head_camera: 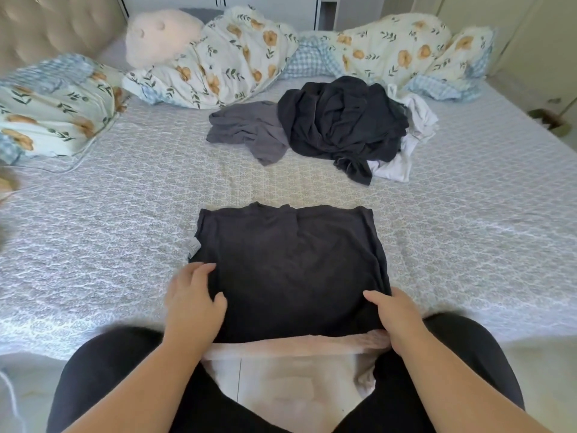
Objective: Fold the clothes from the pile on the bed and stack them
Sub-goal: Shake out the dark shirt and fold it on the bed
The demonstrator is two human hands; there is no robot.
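Already half-folded, the black shirt (pixel 288 270) runs straight away from the body across the bed (pixel 468 245), left hand (pixel 193 300) and right hand (pixel 395 317) each gripping a near corner, equally close.

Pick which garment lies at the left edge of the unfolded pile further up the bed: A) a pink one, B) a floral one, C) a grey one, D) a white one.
C: the grey garment spreads out left of the dark garment, while the white garment is on the right.

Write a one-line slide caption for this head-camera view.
Both hands, left hand and right hand, grip a dark shirt on the bed; unfolded pile behind.
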